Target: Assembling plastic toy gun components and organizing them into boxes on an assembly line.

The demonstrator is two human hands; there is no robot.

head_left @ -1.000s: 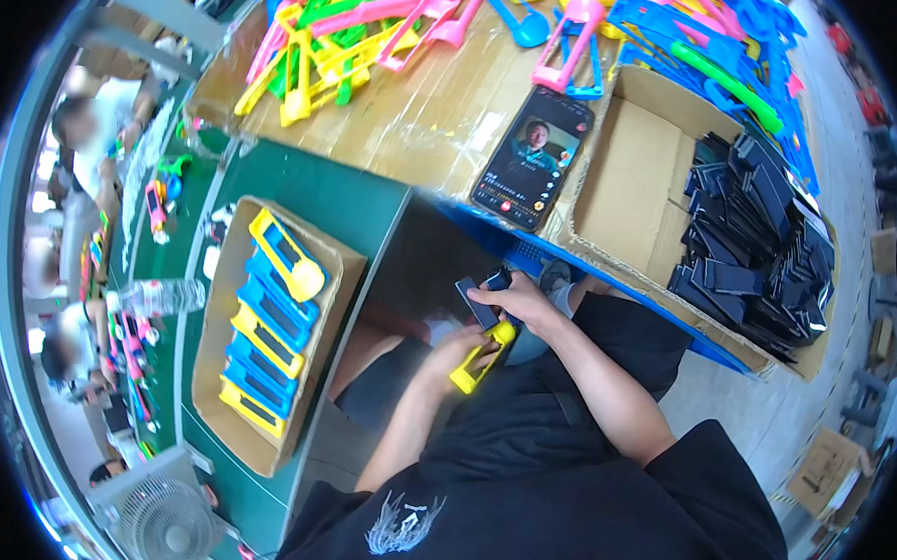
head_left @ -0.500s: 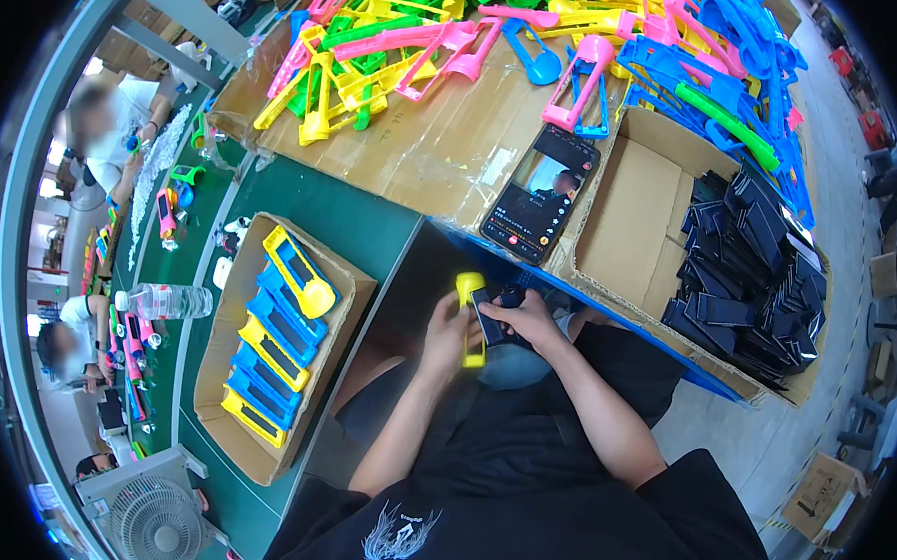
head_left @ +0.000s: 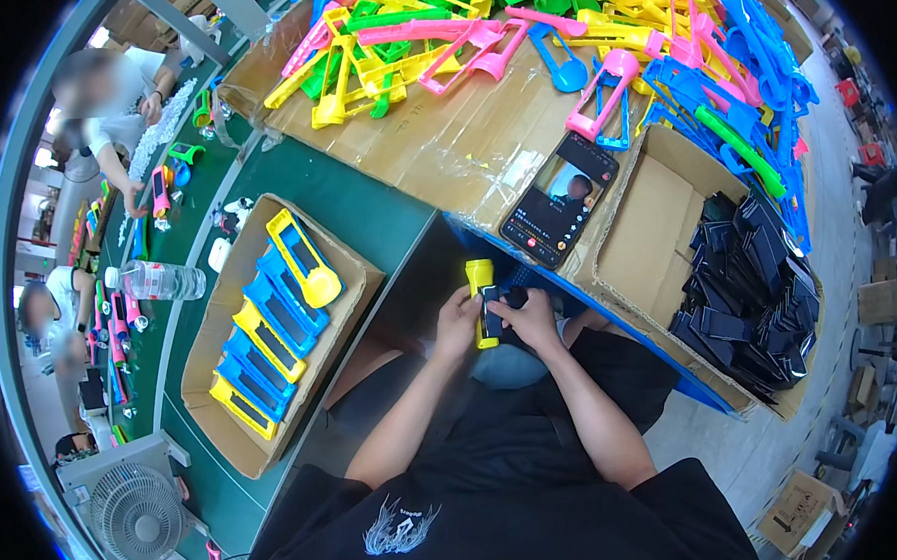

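Over my lap, my left hand (head_left: pixel 455 325) is closed around a yellow plastic frame (head_left: pixel 479 273), which stands nearly upright in the picture. My right hand (head_left: pixel 533 320) pinches a small dark rectangular panel (head_left: pixel 492 320) and presses it against the frame's middle. Whether the panel sits inside the frame's opening is too small to tell. To the left, a cardboard box (head_left: pixel 209 416) holds a row of yellow and blue frames (head_left: pixel 271 350) with dark panels in them. At right, many loose dark panels (head_left: pixel 745 297) lie in another open carton (head_left: pixel 638 207).
A large heap of coloured plastic frames (head_left: pixel 428 46) covers the far cardboard surface (head_left: pixel 403 152). A smartphone (head_left: pixel 562 200) rests by the carton. On the green table (head_left: pixel 309 181) are a water bottle (head_left: pixel 158 281) and a fan (head_left: pixel 133 504). Two people (head_left: pixel 110 95) work at the left.
The yellow frame has turned and come to my right hand, where the dark panel now lies against it. My left hand has moved slightly right and closed on the frame.
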